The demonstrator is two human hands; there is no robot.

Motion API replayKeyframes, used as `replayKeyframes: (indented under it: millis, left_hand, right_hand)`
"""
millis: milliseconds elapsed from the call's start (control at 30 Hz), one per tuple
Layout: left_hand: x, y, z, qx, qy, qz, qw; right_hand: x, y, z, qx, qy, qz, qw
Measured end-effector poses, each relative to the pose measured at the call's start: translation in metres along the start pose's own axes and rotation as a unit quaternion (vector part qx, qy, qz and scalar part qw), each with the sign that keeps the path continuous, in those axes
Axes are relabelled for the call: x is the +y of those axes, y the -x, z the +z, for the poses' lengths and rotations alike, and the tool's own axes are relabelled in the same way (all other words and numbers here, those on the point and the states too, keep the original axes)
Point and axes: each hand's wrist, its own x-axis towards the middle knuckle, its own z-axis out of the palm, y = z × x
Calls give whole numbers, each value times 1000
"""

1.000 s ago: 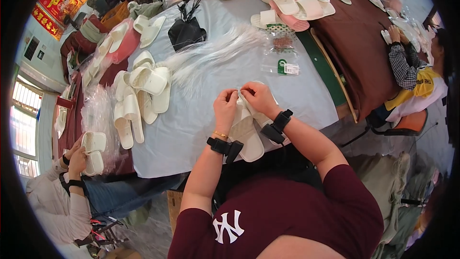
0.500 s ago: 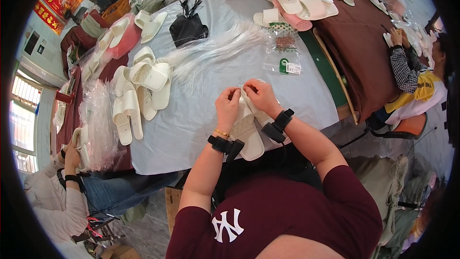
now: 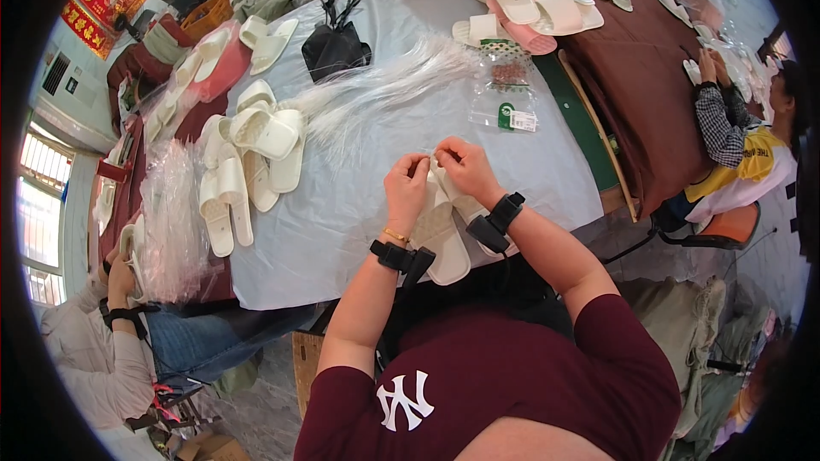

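Observation:
Just above a pair of white slippers (image 3: 444,243) at the table's near edge, both my hands are raised close together. My left hand (image 3: 406,191) pinches with thumb and forefinger, and my right hand (image 3: 467,172) does the same a finger's width away. Whatever lies between the fingertips is too thin or small to make out. The hands partly cover the slippers, whose soles point toward me. Beyond my hands a loose bundle of thin clear strands (image 3: 397,78) spreads over the grey-white table cover (image 3: 342,248). A clear plastic bag with a green-and-white label (image 3: 506,107) lies to its right.
More white slippers (image 3: 266,135) are piled on the left beside clear plastic bags (image 3: 173,222). A black bag (image 3: 336,51) stands farther back. White and pink slippers (image 3: 534,4) are heaped at the far right. Other people sit at the left, right and far sides.
My two hands stay almost still, still pinched over the slippers. At the left edge, the co-worker's hands and slipper have shifted slightly left.

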Motion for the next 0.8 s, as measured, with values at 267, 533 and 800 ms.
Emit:
replayKeyframes:
  millis: [267,533,800]
  left_hand:
    - [-5,1,-4,5,-59,-14,998]
    - [-2,1,-4,-28,7,2,1000]
    - [1,1,-3,-18,20,14,1000]
  right_hand:
    - [-1,1,4,20,-33,-25,999]
    - [-7,2,-2,-16,19,-31,999]
    - [-10,3,-3,-30,39,-39,998]
